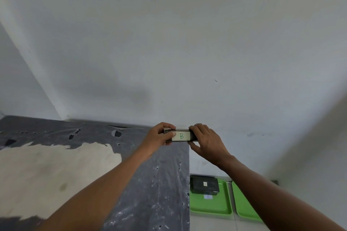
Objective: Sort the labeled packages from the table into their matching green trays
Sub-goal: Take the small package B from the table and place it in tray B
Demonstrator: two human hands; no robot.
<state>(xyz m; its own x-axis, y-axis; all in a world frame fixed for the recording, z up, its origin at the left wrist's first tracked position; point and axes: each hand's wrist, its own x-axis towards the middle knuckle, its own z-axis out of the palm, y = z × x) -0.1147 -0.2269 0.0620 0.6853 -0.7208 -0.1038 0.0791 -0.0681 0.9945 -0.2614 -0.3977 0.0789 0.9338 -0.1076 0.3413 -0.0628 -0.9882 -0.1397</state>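
A small dark package (181,136) with a white label marked with a green B is held up in front of the wall, over the table's far right corner. My left hand (159,136) grips its left end and my right hand (205,137) grips its right end. Below, on the floor to the right of the table, lie two green trays. The left tray (210,205) holds a black wrapped package (204,184) with a small label. The right tray (244,206) is partly hidden by my right forearm.
The table (165,184) has a worn grey top with a large pale bare patch (52,170) on the left. Its right edge runs straight down beside the trays. A plain white wall (187,52) stands close behind.
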